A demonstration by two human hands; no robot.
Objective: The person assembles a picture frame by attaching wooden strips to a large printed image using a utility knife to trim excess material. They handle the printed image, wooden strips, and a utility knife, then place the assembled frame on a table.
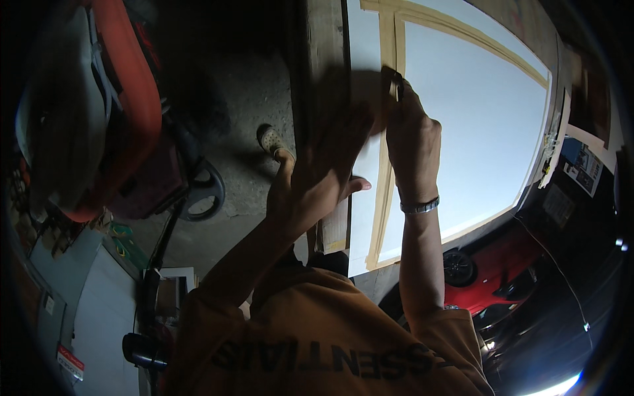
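A white board (pixel 475 125) lies in front of me with tan masking tape (pixel 380 218) run along its edges. My right hand (pixel 415 142), with a watch on its wrist, is closed over the left tape strip. Its fingers pinch a small dark object (pixel 394 87) with a light glint, pressed to the tape; its kind is not clear. My left hand (pixel 330 158) lies over the board's left edge, fingers stretched out in shadow and thumb apart on the white margin. It appears to hold nothing.
A wooden beam (pixel 328 46) runs under the board's left side. To the left stand a red-orange-edged piece of equipment (pixel 135 99) and a black wheel (pixel 206 193) on the concrete floor (pixel 244 86). A red car (pixel 482 270) is at lower right. Printed sheets (pixel 584 162) lie beyond the board.
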